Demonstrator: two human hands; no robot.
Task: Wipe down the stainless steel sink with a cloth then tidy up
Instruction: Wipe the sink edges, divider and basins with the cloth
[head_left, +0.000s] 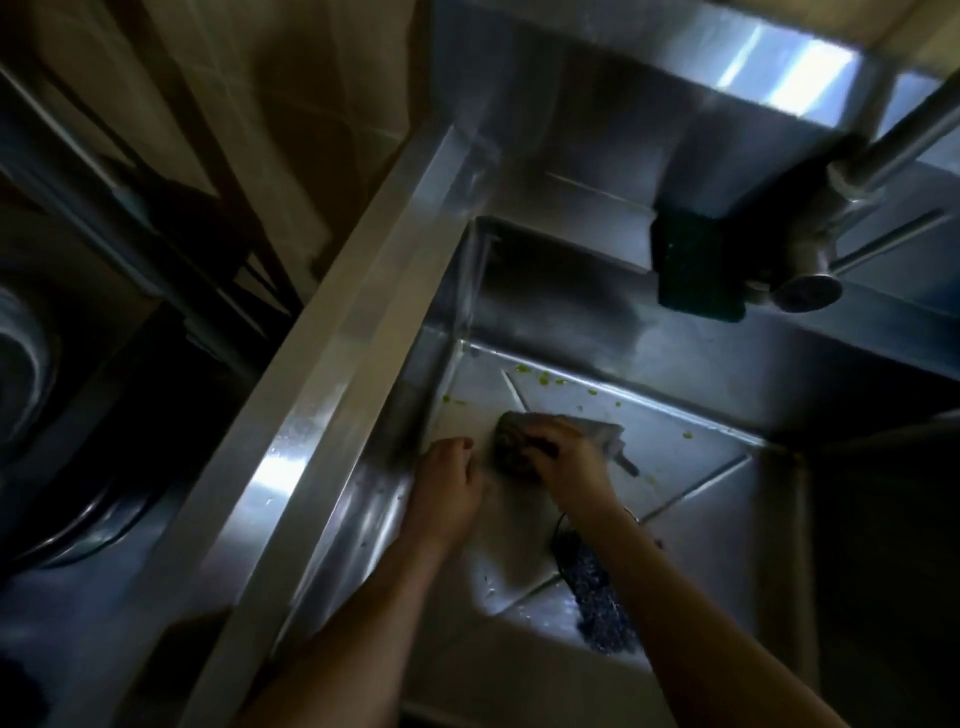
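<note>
At centre frame, on the sink (701, 499) floor, the right hand (569, 457) closed on the cloth (519, 441): soft, limp, likely wet, best held bunched; left hand (449, 480) loosely curled, empty

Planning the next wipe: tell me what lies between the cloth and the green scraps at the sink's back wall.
Head view: only bare steel sink floor, crossed by a crease, separates the cloth from the green scraps.

steel sink (691, 364), grey cloth (566, 431) and green scraps (543, 380) on its floor, dark sponge (696, 265) on rim
</note>
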